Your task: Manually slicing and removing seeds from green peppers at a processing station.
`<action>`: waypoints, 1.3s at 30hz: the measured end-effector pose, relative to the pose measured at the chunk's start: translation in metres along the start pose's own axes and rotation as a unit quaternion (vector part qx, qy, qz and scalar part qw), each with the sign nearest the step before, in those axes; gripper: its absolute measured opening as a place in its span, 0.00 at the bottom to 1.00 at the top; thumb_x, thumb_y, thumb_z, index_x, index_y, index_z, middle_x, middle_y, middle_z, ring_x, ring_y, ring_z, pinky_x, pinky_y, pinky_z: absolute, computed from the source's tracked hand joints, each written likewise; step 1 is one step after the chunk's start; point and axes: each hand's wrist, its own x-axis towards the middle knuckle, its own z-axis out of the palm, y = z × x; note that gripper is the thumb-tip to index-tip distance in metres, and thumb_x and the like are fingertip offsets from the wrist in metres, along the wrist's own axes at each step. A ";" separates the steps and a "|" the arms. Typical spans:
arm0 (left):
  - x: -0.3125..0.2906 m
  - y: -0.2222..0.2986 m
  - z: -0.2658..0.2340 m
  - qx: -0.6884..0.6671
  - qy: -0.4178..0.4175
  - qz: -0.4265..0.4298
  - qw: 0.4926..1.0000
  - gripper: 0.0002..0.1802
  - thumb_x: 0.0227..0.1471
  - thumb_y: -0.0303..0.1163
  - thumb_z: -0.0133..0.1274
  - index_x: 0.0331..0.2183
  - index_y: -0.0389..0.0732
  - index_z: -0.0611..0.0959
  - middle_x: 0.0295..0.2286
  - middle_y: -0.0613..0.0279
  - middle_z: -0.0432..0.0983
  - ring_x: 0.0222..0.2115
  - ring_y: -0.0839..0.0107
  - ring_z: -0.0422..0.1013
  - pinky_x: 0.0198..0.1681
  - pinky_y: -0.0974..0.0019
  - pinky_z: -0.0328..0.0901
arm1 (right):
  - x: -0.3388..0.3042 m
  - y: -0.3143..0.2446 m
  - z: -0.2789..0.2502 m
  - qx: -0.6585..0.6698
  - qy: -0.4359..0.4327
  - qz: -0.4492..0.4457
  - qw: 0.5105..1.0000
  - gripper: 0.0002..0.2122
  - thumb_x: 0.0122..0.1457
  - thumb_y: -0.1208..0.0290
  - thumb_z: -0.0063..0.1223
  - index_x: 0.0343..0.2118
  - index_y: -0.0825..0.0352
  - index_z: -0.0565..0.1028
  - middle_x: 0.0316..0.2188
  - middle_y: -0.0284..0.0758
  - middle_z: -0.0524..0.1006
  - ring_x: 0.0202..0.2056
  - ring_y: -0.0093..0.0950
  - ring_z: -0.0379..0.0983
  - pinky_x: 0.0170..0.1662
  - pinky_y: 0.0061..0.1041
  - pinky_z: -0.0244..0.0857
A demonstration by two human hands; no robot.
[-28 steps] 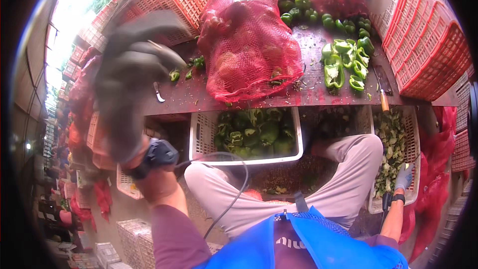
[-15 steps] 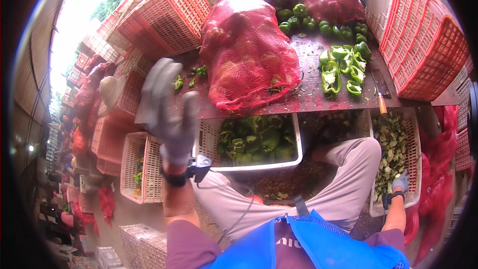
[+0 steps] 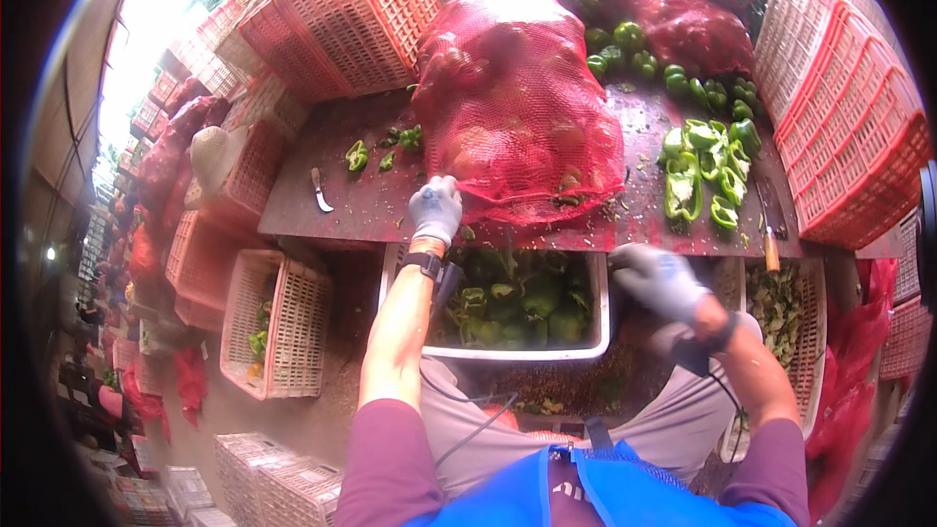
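- Sack of bulging red mesh: my grey-gloved left hand grips its seven o'clock edge.
- Blurred grey-gloved right hand, sack's five o'clock: I can't tell its grip.

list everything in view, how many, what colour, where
Table: one, dark brown, ahead
Front sack: one, red mesh, table centre
Rear sacks: several, red mesh, back right
Whole peppers: many, green, before rear sacks
Cut peppers: several, green, table right
Pepper scraps: few, green, left of front sack
Hooked knife: one, pale blade, table left
Long knife: one, brown handle, table right
White crate: one, white, below table edge
Crated peppers: many, green, inside it
Scrap crate: one, pale, lower right
Small crate: one, pinkish, lower left
Stacked crates: many, red and white, both sides
Vest: one, blue, bottom
Left hand: one, grey glove, at front sack's lower left edge
Right hand: one, grey glove, by white crate's right rim
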 end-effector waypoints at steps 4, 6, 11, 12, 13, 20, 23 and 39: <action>0.028 -0.026 -0.025 -0.242 0.073 -0.053 0.966 0.08 0.59 0.33 0.57 0.35 0.40 0.86 0.29 0.57 0.83 0.30 0.68 0.79 0.35 0.61 0.71 | 0.104 -0.014 0.092 -0.020 -0.016 -0.068 0.997 0.09 0.63 0.71 0.50 0.45 0.62 0.75 0.34 0.45 0.81 0.38 0.45 0.80 0.41 0.43 0.72; 0.029 -0.033 -0.039 -0.292 0.066 -0.066 0.952 0.08 0.58 0.32 0.56 0.35 0.41 0.87 0.28 0.54 0.82 0.31 0.64 0.79 0.37 0.61 0.70 | 0.154 -0.013 0.122 -0.071 0.070 -0.083 0.992 0.08 0.63 0.71 0.48 0.44 0.61 0.75 0.32 0.45 0.80 0.36 0.46 0.80 0.40 0.45 0.72; 0.016 -0.048 -0.049 -0.394 0.097 -0.123 0.906 0.10 0.61 0.29 0.54 0.37 0.36 0.87 0.25 0.70 0.80 0.26 0.83 0.71 0.32 0.71 0.67 | 0.263 -0.045 0.152 -0.328 0.019 -0.093 0.940 0.13 0.62 0.69 0.50 0.49 0.58 0.76 0.39 0.44 0.83 0.42 0.43 0.81 0.46 0.45 0.73; 0.016 -0.047 -0.049 -0.393 0.118 -0.127 0.903 0.10 0.60 0.28 0.53 0.37 0.35 0.87 0.25 0.69 0.81 0.26 0.82 0.72 0.32 0.70 0.67 | 0.267 -0.048 0.154 -0.346 0.098 -0.190 0.914 0.15 0.62 0.68 0.51 0.51 0.57 0.76 0.44 0.44 0.81 0.47 0.43 0.79 0.50 0.45 0.71; 0.014 -0.047 -0.050 -0.393 0.121 -0.132 0.902 0.10 0.60 0.28 0.53 0.37 0.35 0.87 0.25 0.69 0.81 0.26 0.82 0.72 0.32 0.70 0.67 | 0.271 -0.052 0.156 -0.356 0.175 -0.284 0.873 0.17 0.62 0.68 0.51 0.54 0.56 0.76 0.49 0.44 0.80 0.51 0.43 0.78 0.54 0.45 0.70; 0.021 -0.041 -0.033 -0.464 0.098 -0.213 0.854 0.11 0.59 0.29 0.54 0.40 0.34 0.87 0.29 0.67 0.82 0.29 0.79 0.73 0.35 0.69 0.68 | 0.323 -0.002 0.163 -0.312 -0.016 -0.190 0.931 0.09 0.61 0.68 0.54 0.41 0.59 0.83 0.35 0.40 0.84 0.44 0.37 0.82 0.47 0.36 0.72; 0.015 -0.061 -0.034 -0.552 0.122 -0.230 0.792 0.12 0.59 0.28 0.54 0.41 0.33 0.87 0.31 0.67 0.82 0.31 0.78 0.73 0.37 0.69 0.68 | 0.318 -0.010 0.178 -0.285 -0.057 -0.240 0.926 0.12 0.62 0.68 0.51 0.44 0.60 0.82 0.40 0.40 0.84 0.43 0.37 0.82 0.47 0.37 0.73; -0.029 -0.016 -0.045 -0.414 0.167 -0.243 0.861 0.35 0.56 0.33 0.61 0.62 0.39 0.69 0.58 0.45 0.70 0.57 0.56 0.68 0.62 0.56 0.60 | 0.166 -0.049 0.103 0.036 -0.013 -0.183 0.982 0.28 0.49 0.69 0.62 0.56 0.64 0.71 0.48 0.47 0.78 0.51 0.44 0.76 0.55 0.38 0.70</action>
